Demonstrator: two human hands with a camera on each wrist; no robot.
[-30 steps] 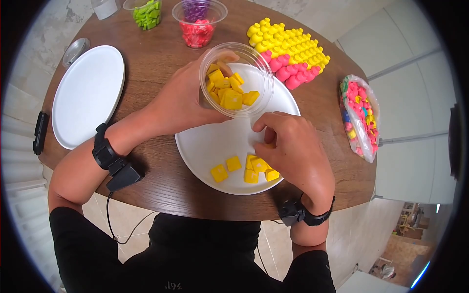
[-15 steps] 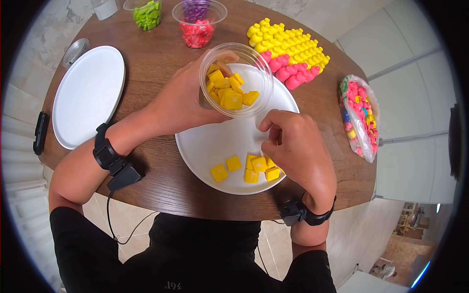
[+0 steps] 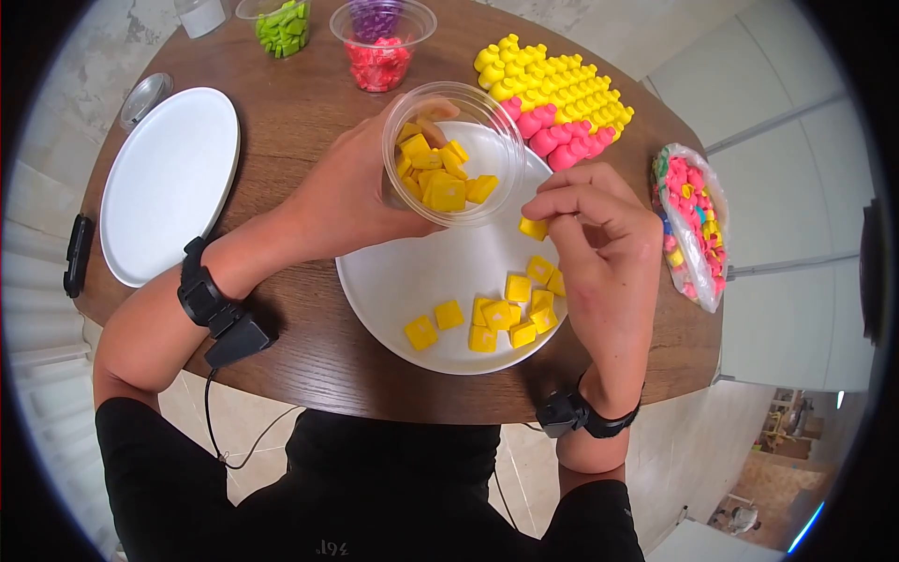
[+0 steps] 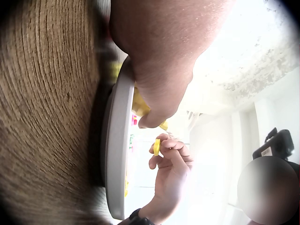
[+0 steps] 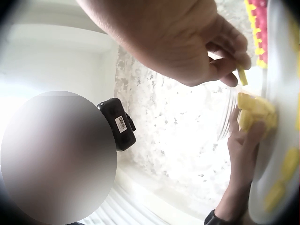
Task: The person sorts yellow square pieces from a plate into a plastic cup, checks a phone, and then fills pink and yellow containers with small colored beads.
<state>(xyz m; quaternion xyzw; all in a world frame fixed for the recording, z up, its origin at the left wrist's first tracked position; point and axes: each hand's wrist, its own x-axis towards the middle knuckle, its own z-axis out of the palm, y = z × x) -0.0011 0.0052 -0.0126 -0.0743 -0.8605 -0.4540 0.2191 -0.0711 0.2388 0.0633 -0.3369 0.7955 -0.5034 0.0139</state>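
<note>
My left hand (image 3: pixel 361 183) grips a clear plastic cup (image 3: pixel 510 192), tilted with its mouth toward the head camera. Yellow square pieces (image 3: pixel 438 178) lie inside the cup. Just right of the cup's rim, my right hand (image 3: pixel 609 239) pinches a single yellow piece (image 3: pixel 533 228) between thumb and fingertips; the right wrist view shows this piece (image 5: pixel 242 76) edge-on above the cup. Below both hands is a round white plate (image 3: pixel 393 281). More yellow squares (image 3: pixel 495 315) are scattered over its near and right parts, some overlapping one another.
An oval-looking white plate (image 3: pixel 169 187) lies at left, beside a small round metal lid (image 3: pixel 147 98). Cups of green pieces (image 3: pixel 283 33) and red pieces (image 3: pixel 377 64) stand at the back. Yellow and pink bottle shapes (image 3: pixel 552 89) are grouped behind the plate; a bag of colourful pieces (image 3: pixel 691 225) sits at right.
My right hand has risen from the plate's right side toward the cup's rim, with a yellow piece now showing in its fingers. More squares show on the plate's right. The left hand stays put.
</note>
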